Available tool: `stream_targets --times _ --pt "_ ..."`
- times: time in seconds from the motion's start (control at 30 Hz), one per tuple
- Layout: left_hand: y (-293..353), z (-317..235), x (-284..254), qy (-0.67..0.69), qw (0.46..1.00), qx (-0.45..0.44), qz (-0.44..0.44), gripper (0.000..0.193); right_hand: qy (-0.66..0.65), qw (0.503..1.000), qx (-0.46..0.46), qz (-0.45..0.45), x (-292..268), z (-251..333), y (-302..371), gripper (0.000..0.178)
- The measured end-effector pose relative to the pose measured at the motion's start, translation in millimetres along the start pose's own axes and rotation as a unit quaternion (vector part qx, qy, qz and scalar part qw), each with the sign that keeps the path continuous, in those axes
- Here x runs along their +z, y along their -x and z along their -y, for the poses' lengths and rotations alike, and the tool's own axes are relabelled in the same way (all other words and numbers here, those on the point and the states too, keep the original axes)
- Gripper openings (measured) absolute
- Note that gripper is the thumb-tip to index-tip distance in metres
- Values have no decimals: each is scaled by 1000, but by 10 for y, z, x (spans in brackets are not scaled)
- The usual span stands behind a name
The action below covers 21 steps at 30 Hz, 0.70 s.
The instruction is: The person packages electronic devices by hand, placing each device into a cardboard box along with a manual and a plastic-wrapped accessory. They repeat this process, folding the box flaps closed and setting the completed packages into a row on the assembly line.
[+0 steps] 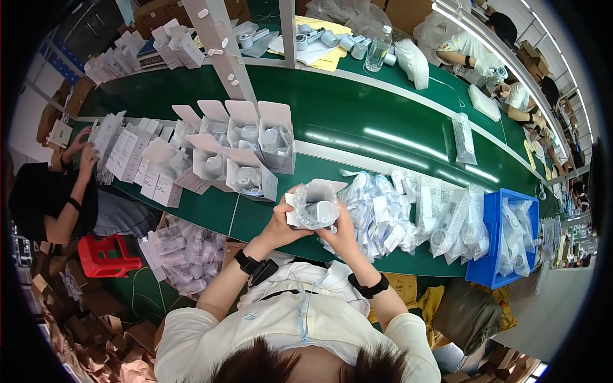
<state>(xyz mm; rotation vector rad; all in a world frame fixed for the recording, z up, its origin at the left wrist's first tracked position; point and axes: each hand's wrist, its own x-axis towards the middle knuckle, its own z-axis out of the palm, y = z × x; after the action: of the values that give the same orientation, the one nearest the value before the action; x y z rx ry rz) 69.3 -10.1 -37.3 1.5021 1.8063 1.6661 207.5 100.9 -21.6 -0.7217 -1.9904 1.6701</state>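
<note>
The left hand (281, 225) and right hand (343, 237) grip an open white carton (330, 186) between them, a bubble-wrapped item (323, 211) in its mouth, apparently being packed, so the next move likely calls for steadily settling the wrap, with filled boxes (279, 164) beyond the left hand and bagged parts (381, 218) beside the right.

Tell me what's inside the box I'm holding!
In the box there's clear bubble wrap, with a pale thing showing at the top. The wrap and box walls cover the rest, so I can't see the bottom.
</note>
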Motion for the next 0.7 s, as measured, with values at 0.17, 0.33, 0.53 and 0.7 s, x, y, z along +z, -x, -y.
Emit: stream_targets --times 0.17,0.33,0.53,0.7 --pt "-95 -377 -225 -110 990 79 -49 73 62 991 -60 101 -36 186 -59 60" --pt "12 -539 -289 -412 894 168 53 42 37 992 -51 111 -82 106 -57 50" --pt "-64 -648 -331 -350 922 91 136 30 -26 995 18 89 -25 200 15 33" --pt "4 -617 -448 -351 924 53 140 25 111 989 10 -99 -875 -64 -552 20"
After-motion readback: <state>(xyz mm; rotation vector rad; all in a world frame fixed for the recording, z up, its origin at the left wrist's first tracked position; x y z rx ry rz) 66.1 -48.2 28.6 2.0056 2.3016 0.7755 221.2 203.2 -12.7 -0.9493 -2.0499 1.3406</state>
